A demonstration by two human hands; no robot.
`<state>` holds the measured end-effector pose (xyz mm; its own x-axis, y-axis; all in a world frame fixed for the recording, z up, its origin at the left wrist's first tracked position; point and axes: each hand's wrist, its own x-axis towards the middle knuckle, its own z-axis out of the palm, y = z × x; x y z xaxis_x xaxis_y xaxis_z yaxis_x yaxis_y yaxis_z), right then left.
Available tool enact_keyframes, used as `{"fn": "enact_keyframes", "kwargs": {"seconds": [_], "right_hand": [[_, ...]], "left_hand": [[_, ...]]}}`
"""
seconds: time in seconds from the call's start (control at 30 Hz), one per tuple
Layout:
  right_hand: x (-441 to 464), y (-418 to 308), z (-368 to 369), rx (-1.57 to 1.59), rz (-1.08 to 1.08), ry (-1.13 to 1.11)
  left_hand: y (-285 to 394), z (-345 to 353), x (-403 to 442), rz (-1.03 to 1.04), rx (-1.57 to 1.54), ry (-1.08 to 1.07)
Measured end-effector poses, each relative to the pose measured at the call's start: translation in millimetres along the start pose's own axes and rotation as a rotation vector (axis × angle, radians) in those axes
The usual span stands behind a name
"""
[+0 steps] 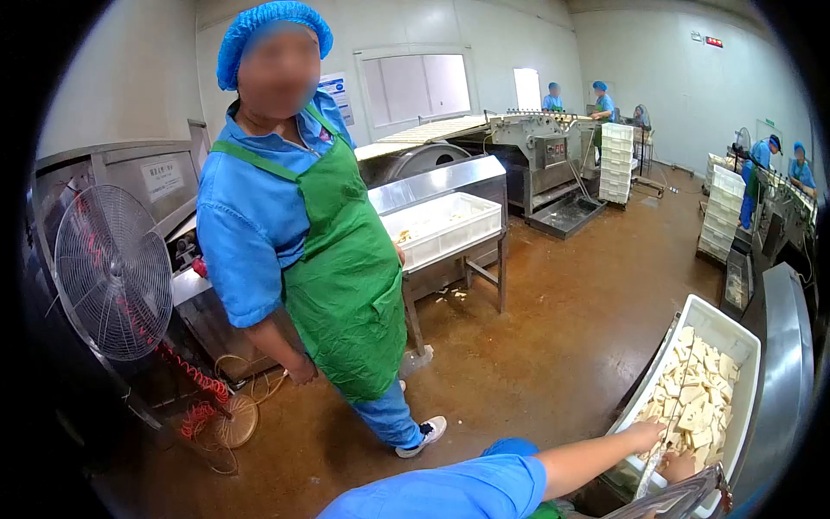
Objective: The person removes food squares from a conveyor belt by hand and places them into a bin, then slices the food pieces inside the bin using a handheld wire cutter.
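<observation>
At the lower right, my left hand [644,435] reaches into a white plastic crate [749,381] at the end of a blue-sleeved arm. Its fingers look curled down at the pale cut pieces [694,402]; whatever they grip is hidden. My right hand [679,467] is close by, low over the same pieces, partly covered, with its fingers unclear. The pieces are flat, cream-coloured and heaped. A thin line or strip runs lengthwise across the crate beside my left hand.
A person in a green apron [346,277] stands at left, near a large fan [114,268] and red coiled hose [207,389]. A second white crate [458,233] rests on a metal stand. Stacked crates [616,164], conveyor machines [546,160] and other workers are farther back.
</observation>
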<state>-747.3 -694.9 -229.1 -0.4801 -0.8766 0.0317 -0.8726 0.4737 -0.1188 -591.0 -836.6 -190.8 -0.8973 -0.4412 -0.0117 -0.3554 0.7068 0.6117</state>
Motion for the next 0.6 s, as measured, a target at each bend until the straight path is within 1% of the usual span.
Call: {"fn": "enact_keyframes", "kwargs": {"seconds": [0.03,0.07,0.13,0.17,0.2,0.23,0.27,0.3,0.37,0.43,0.5,0.6], "right_hand": [[2,-1,0,-0.058,-0.004,0.005],[2,-2,0,-0.115,-0.007,0.011],[2,-4,-8,-0.06,-0.004,-0.027],[2,-5,-11,-0.005,0.002,-0.064],[2,-6,-13,-0.002,0.004,-0.066],[1,-6,-15,0.08,0.003,-0.132],[2,-5,-16,0.163,0.001,-0.195],[5,1,-7,0.165,0.003,-0.194],[16,11,11,0.257,-0.161,-0.223],[20,16,17,0.26,-0.193,-0.233],[20,13,14,0.262,-0.222,-0.248],[17,12,9,0.299,-0.179,-0.261]], "left_hand": [[-10,14,7,-0.005,0.018,0.126],[-5,5,2,-0.008,0.019,0.127],[14,-18,-11,-0.07,0.114,-0.184],[12,-16,-8,-0.072,0.116,-0.187],[7,-8,-2,-0.05,0.186,-0.253],[3,-1,3,-0.026,0.256,-0.32],[-1,6,8,-0.04,0.259,-0.317],[10,-7,-1,-0.039,0.262,-0.319],[29,-34,-15,0.045,0.12,-0.397],[6,-7,2,0.046,0.128,-0.375],[-5,5,12,0.115,0.129,-0.409],[-7,11,16,0.07,0.177,-0.429]]}}
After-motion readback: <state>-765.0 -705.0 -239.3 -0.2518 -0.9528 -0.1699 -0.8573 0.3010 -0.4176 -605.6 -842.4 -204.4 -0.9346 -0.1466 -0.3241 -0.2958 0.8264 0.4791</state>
